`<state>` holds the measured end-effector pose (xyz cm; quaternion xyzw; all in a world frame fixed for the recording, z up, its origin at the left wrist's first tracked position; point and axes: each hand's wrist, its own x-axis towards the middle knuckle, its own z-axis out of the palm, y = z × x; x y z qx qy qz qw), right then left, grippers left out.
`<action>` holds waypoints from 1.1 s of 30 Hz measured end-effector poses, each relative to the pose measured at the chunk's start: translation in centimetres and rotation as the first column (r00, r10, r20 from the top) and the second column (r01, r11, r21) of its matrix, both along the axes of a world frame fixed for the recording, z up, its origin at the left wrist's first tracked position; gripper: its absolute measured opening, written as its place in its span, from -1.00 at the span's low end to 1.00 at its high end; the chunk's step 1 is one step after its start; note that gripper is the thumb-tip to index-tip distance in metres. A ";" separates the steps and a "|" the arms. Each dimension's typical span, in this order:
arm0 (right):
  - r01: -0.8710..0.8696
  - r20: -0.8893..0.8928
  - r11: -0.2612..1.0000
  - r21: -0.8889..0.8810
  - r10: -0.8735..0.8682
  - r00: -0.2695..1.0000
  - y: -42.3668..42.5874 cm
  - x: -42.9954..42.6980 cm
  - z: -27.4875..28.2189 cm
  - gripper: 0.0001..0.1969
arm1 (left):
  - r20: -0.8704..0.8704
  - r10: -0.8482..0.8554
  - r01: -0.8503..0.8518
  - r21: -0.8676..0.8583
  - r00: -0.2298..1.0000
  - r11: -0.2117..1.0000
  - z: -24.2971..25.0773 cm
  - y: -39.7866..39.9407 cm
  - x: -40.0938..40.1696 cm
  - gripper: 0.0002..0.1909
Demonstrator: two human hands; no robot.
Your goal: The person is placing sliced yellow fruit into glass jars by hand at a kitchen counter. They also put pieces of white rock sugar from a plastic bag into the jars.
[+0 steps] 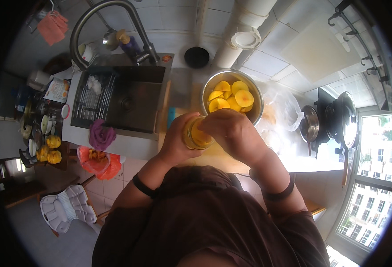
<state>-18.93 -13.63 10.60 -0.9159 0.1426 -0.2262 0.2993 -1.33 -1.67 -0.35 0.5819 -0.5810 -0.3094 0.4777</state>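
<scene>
My left hand (174, 140) is wrapped around a glass jar (189, 136) with yellow contents, held in front of my body. Over the jar's mouth bends my right hand (234, 133), its fingertips at or just inside the opening. Whether those fingers pinch a piece cannot be made out, since the hand covers them. Just beyond both hands, a stainless steel bowl (260, 100) contains several cut pieces of yellow fruit (244, 98), which look like peach. Beneath the jar lies a wooden cutting board (196, 161).
A sink (139, 100) with a curved faucet (139, 20) and drying rack is at left. A purple cloth (102, 135) lies on its front edge above a red plastic bag (97, 165). Clear plastic bags (284, 106), a small pan (309, 123) and a lidded wok (344, 116) occupy the right.
</scene>
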 end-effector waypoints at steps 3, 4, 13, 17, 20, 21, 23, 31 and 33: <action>0.017 -0.058 0.997 0.069 -0.013 0.998 0.9 -0.5 -0.4 -0.85 | 0.007 -0.046 0.046 -0.021 0.999 0.999 -0.9 0.2 0.1 -0.05; 0.037 -0.084 0.990 0.139 -0.026 0.996 1.3 -0.6 -0.5 -0.83 | 0.001 -0.050 0.050 -0.018 0.999 0.999 -1.4 0.2 0.1 -0.05; 0.264 -0.306 0.934 0.241 -0.185 0.934 4.0 -1.8 -6.3 -0.75 | -0.013 -0.088 0.088 0.070 0.996 0.994 -8.7 0.9 -1.9 -0.01; 0.290 -0.288 0.944 0.159 -0.237 0.928 4.6 -1.8 -7.7 -0.78 | -0.058 -0.069 0.075 0.118 0.996 0.990 -10.5 0.7 -2.5 0.02; 0.250 -0.173 0.967 0.050 -0.238 0.956 4.8 -1.8 -7.8 -0.80 | -0.033 -0.060 0.063 0.096 0.998 0.993 -10.5 0.9 -2.5 0.06; 0.249 -0.174 0.967 0.051 -0.237 0.956 4.8 -1.9 -7.7 -0.80 | -0.015 -0.059 0.061 0.100 0.998 0.993 -10.2 1.1 -2.4 0.09; 0.172 -0.236 0.984 -0.038 -0.176 0.956 4.6 -2.0 -7.6 -0.84 | 0.043 -0.045 0.041 0.082 0.998 0.996 -9.7 1.5 -2.1 0.13; 0.108 -0.356 0.989 -0.101 -0.137 0.924 4.0 -2.0 -7.5 -0.89 | 0.261 0.009 0.037 -0.169 0.965 0.985 -3.4 2.5 0.0 -0.28; 0.091 -0.392 0.987 -0.130 -0.135 0.910 3.8 -1.7 -7.2 -0.89 | 0.285 0.060 -0.023 -0.134 0.957 0.991 -2.7 2.2 -0.5 -0.65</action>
